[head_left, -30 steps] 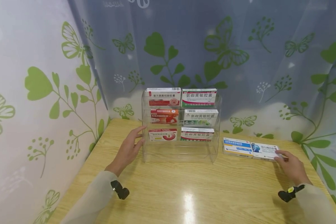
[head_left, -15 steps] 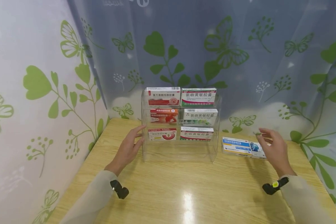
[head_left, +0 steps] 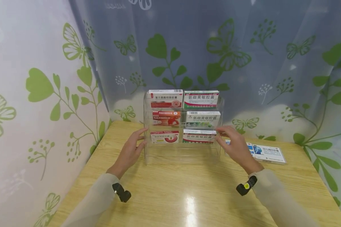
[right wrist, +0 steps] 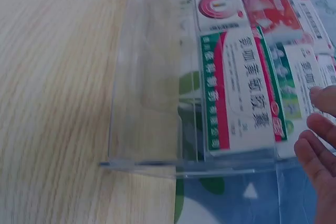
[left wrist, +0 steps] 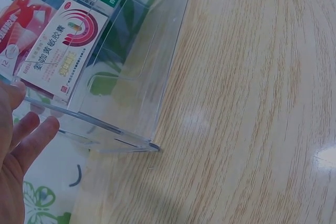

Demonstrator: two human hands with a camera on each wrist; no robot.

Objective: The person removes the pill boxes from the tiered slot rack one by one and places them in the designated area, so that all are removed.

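Observation:
A clear plastic tiered rack [head_left: 182, 154] stands on the table, two medicine boxes on each of its three filled tiers. The lowest pair is a white box with a red ring design [head_left: 164, 137] and a white box with a red and green band [head_left: 199, 136]. My left hand [head_left: 129, 153] touches the rack's left side panel with relaxed fingers, fingertips right at its edge [left wrist: 29, 129]. On the other side, my right hand [head_left: 236, 146] is at the rack's right edge, beside the lower right box, fingers loosely bent and holding nothing.
Right of the rack, a white medicine box with a blue picture [head_left: 270, 154] lies flat on the wooden table [head_left: 164, 195]. Against it lies a blue-and-white box [head_left: 250, 147], partly hidden by my right hand. Patterned curtains [head_left: 187, 47] enclose the table at the back and sides.
My right hand has left the white box lying on the right and moved left to the rack's right edge. The left hand has stayed at the left panel.

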